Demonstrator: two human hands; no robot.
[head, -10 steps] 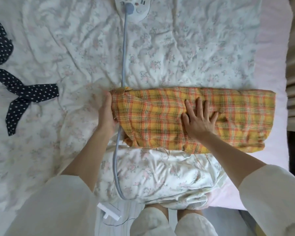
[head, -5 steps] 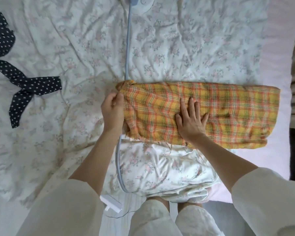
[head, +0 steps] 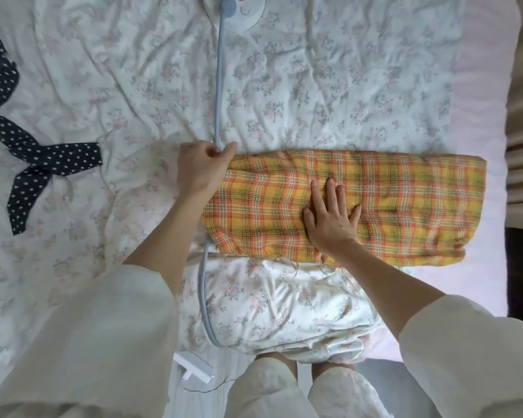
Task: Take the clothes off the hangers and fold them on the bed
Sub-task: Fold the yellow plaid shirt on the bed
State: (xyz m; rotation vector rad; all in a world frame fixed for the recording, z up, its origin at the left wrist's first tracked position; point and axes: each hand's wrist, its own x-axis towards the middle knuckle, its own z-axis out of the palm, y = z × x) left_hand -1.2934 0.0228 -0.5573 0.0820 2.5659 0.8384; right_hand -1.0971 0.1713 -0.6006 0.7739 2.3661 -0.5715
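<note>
A yellow and orange plaid garment [head: 405,200] lies folded into a long band across the bed [head: 314,95]. My left hand [head: 201,170] grips the garment's left end at its far corner, fingers curled round the cloth. My right hand [head: 332,218] lies flat on the middle of the band, fingers straight and spread, pressing it down. The garment's near edge shows a few loose threads.
A light blue hanger pole or cable [head: 217,86] runs from a round white base [head: 234,10] down under the garment's left end. A dark polka-dot garment [head: 31,158] lies at the left. A white plug [head: 195,365] sits near my legs.
My left hand has moved from the garment's near-left side up to its far-left corner and taken hold of it. My right hand has stayed pressed on the middle.
</note>
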